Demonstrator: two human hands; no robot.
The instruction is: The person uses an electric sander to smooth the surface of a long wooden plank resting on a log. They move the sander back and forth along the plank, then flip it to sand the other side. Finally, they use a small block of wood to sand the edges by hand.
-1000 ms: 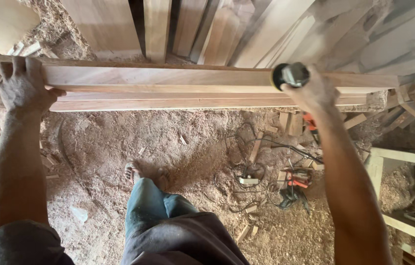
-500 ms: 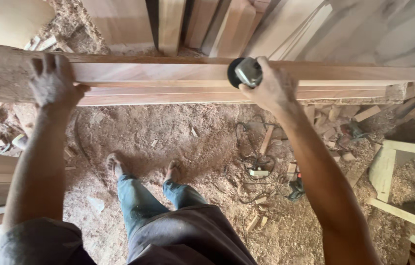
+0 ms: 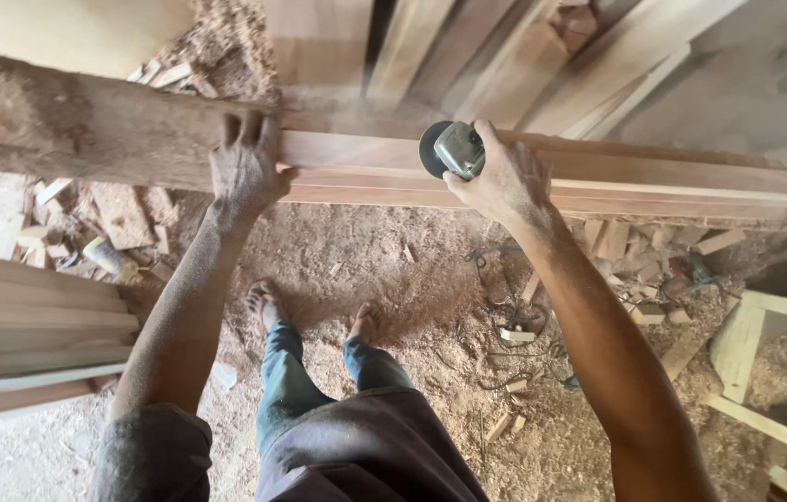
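Gripping small angle grinder [image 3: 456,149] in right hand [image 3: 503,178], fingers wrapped round body, disc on long wooden plank [image 3: 616,172] lying across at waist height; left hand [image 3: 244,167] flat, fingers together, pressing plank; likely stiff, heavy, dusty-slick, best steadied from top face

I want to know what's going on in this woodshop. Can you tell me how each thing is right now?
Left hand: flat on the long plank, fingers spread.
Right hand: gripping the sander.
Sander: held with its disc against the plank.
Long plank: lying level, pale and smooth on top.
Offcuts: scattered loose on the floor.
Floor: covered in sawdust.
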